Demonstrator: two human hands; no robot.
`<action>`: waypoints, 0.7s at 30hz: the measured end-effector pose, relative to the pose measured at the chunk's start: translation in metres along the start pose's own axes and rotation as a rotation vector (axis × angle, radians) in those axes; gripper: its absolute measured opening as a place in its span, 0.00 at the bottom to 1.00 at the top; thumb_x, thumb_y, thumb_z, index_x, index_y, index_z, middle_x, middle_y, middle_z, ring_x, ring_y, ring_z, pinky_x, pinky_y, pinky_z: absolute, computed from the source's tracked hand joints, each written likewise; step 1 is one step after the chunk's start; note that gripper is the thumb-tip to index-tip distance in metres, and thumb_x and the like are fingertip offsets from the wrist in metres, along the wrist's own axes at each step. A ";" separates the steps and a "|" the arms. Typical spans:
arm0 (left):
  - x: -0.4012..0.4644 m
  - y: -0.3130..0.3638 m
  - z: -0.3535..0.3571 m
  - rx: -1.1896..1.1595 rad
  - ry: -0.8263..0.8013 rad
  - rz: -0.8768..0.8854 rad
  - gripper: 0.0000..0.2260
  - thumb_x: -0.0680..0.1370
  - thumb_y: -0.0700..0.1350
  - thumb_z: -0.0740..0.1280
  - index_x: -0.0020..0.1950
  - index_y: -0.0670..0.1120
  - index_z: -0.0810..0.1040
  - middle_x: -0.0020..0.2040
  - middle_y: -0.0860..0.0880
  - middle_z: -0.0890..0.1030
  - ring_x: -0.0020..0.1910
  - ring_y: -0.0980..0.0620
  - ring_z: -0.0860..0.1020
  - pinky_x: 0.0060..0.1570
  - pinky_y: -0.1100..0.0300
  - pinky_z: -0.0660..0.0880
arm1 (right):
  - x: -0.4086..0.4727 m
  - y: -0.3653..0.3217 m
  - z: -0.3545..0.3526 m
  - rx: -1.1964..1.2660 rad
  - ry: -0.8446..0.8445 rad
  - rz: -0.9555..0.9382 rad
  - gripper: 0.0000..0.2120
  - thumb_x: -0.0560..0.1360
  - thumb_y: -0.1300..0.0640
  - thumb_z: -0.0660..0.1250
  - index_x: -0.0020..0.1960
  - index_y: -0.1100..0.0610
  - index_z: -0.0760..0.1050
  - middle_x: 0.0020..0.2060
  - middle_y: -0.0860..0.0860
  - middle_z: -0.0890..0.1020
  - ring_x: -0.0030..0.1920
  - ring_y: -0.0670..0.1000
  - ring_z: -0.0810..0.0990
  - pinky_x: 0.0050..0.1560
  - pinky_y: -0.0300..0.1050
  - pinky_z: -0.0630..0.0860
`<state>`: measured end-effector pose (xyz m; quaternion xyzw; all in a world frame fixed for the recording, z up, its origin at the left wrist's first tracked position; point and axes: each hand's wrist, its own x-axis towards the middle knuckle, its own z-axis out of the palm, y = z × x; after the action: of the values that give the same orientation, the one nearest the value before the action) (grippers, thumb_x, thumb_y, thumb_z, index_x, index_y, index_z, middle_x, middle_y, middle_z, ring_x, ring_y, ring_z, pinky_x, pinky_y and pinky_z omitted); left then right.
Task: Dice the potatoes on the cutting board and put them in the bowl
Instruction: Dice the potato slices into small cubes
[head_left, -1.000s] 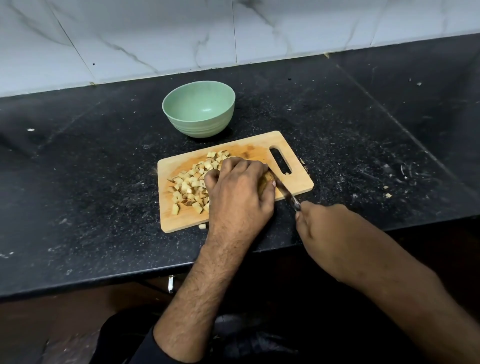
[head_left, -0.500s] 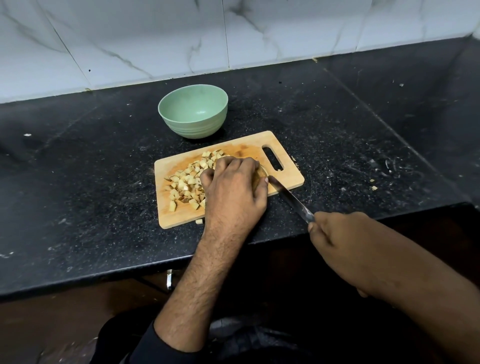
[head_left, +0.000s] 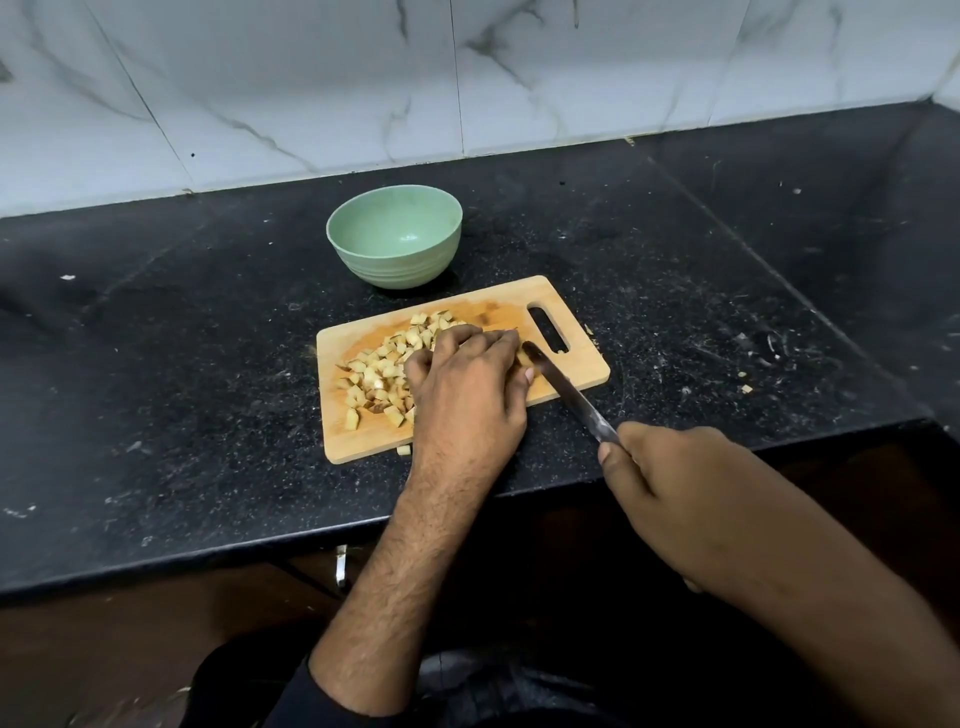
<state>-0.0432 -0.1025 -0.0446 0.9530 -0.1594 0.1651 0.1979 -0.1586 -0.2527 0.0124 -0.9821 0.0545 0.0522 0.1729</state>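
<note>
In the head view, a knife (head_left: 566, 392) is gripped by the right hand (head_left: 670, 486), its long axis running diagonally, tip pointed away toward the wooden cutting board (head_left: 582, 364). The left hand (head_left: 467, 384) is curled over a potato piece (mostly hidden). Diced potato cubes (head_left: 382, 371) are heaped on the board's left half. A green bowl (head_left: 395, 244) is set just behind the board.
</note>
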 end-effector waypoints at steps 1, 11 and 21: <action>0.000 -0.001 0.000 -0.002 0.002 -0.001 0.20 0.81 0.55 0.63 0.72 0.52 0.73 0.66 0.56 0.77 0.70 0.54 0.65 0.65 0.48 0.56 | 0.002 0.000 0.003 -0.001 -0.008 -0.001 0.18 0.83 0.43 0.50 0.39 0.50 0.64 0.31 0.48 0.75 0.31 0.45 0.74 0.34 0.43 0.68; -0.003 0.000 -0.004 -0.039 0.017 -0.052 0.18 0.78 0.53 0.65 0.67 0.50 0.76 0.63 0.53 0.79 0.70 0.52 0.65 0.65 0.49 0.53 | 0.007 0.000 0.009 0.007 0.002 0.002 0.18 0.83 0.43 0.50 0.39 0.49 0.64 0.32 0.49 0.75 0.32 0.46 0.74 0.35 0.45 0.71; -0.007 -0.003 -0.008 -0.058 0.034 -0.108 0.15 0.78 0.54 0.67 0.63 0.53 0.80 0.60 0.57 0.79 0.69 0.53 0.64 0.65 0.49 0.52 | 0.018 -0.014 0.010 -0.001 0.001 -0.007 0.18 0.83 0.43 0.49 0.38 0.50 0.61 0.33 0.48 0.75 0.34 0.48 0.75 0.37 0.47 0.71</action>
<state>-0.0499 -0.0946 -0.0415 0.9512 -0.1089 0.1656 0.2367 -0.1398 -0.2372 0.0052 -0.9823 0.0512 0.0513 0.1726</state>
